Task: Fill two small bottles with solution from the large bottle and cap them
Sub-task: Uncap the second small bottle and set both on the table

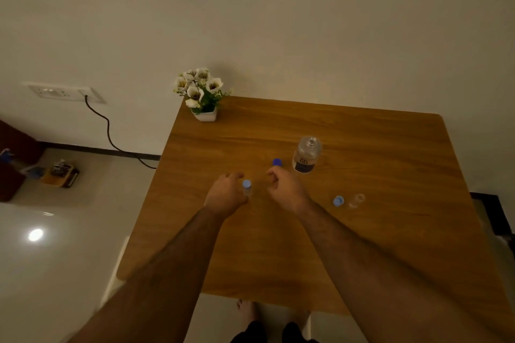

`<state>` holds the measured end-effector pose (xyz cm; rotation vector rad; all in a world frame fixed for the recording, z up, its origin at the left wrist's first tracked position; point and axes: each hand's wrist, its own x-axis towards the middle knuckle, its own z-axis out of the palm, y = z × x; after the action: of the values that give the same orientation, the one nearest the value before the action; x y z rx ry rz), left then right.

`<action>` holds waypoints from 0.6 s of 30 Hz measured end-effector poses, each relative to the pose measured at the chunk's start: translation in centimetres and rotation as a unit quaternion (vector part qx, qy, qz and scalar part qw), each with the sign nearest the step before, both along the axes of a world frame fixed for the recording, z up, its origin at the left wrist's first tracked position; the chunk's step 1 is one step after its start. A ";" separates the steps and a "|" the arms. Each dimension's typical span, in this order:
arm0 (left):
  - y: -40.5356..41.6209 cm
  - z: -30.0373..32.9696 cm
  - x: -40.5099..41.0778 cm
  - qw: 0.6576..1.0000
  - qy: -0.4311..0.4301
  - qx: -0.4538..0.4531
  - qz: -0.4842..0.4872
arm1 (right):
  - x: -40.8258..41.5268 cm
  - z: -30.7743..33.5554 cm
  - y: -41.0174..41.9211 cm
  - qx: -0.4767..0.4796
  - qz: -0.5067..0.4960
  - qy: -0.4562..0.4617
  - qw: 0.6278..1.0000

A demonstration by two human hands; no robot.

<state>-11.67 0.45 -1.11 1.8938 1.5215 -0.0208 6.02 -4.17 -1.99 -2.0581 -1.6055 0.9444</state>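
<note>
I see left hand gripping capped small bottle upright on table; right hand loosely curled, holding nothing I can see.

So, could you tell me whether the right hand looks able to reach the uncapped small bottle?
Probably yes: the right hand holds nothing, and only bare table lies between it and the uncapped small bottle.

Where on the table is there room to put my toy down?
Bare wood lies along the table's near edge, between the two forearms and behind the small open bottle. The far right corner beyond the large bottle is bare too. It is crowded mid-table: both hands, the capped small bottle, two loose caps.
</note>
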 end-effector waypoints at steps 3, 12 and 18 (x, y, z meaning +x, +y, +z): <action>0.0 -1.3 -0.3 1.000 -0.013 -0.015 -0.001 | -0.9 -1.5 0.3 -0.030 0.008 0.005 1.000; 0.9 -4.2 0.0 0.997 -0.073 0.013 -0.005 | -2.7 -5.1 1.1 -0.059 0.013 0.002 0.998; 1.6 -3.7 0.6 0.993 -0.121 0.006 0.006 | -2.9 -5.5 1.2 -0.027 -0.016 0.098 0.995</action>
<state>-11.09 2.08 -4.82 1.8234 1.3701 0.2149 3.16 -2.97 -7.48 -1.9517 -1.4555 1.1518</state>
